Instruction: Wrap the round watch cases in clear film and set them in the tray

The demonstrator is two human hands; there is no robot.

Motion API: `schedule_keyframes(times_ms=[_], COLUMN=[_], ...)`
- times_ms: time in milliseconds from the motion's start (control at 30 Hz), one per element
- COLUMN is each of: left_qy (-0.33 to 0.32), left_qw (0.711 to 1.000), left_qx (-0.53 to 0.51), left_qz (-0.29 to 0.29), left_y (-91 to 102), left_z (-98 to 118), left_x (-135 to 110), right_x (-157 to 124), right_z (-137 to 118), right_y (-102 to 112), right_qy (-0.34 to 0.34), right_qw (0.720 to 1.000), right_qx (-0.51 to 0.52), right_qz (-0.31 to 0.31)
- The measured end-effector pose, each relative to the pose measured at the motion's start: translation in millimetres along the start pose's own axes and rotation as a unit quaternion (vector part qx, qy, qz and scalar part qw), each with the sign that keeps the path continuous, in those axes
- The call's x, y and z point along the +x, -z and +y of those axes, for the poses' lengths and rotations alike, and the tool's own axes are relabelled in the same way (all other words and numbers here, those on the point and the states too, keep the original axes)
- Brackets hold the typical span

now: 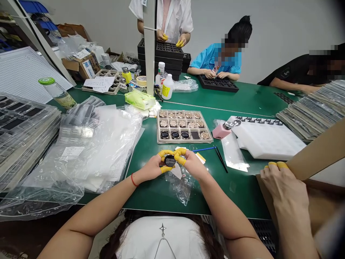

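My left hand (153, 167) and my right hand (191, 163) meet over the green table (242, 104), both with yellow finger cots. Together they pinch a small round black disc (169, 160) between thumbs and fingertips. A crumpled clear plastic bag (182, 185) hangs just below the hands. Beyond them sits a beige tray (183, 126) whose cells hold several gold ornate round pieces and a few black discs.
Clear bags (88, 151) and stacked trays (21, 133) pile up at left. A pink pump bottle (222, 130), white foam sheet (266, 138), blue pen (205, 149) lie right. Another person's hand (280, 187) grips a cardboard box (318, 154). Three people work across the table.
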State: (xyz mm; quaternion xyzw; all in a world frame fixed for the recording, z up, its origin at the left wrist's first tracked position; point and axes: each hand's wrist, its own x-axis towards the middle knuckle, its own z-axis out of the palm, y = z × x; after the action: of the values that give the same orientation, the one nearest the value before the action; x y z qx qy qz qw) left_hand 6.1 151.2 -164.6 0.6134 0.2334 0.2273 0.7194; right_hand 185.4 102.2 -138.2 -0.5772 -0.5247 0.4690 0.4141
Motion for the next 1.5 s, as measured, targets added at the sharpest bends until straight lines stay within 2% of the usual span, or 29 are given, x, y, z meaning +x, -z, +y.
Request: schedule_keyframes(times_ms=[467,967,1500], left_qy=[-0.002,-0.003,-0.003], left_qw=[1.0,1.0,1.0], left_qx=[-0.002,-0.007,0.012], left_qz=[0.003,0.007,0.0], left_y=[0.7,0.9,0.2], left_z=[-2.4,-3.2,-1.9], left_x=[0.2,-0.1,1.6], right_x=[-4.0,-2.5,-2.9], right_z=[-4.8,-4.2,-3.0], right_y=[-2.4,-4.1,-4.6], right_qy=[-0.032,0.014,0.033], right_qw=[0.998,0.997,0.992], right_qx=[-0.05,-0.067,-0.113], right_qz=[0.02,0.033,0.039])
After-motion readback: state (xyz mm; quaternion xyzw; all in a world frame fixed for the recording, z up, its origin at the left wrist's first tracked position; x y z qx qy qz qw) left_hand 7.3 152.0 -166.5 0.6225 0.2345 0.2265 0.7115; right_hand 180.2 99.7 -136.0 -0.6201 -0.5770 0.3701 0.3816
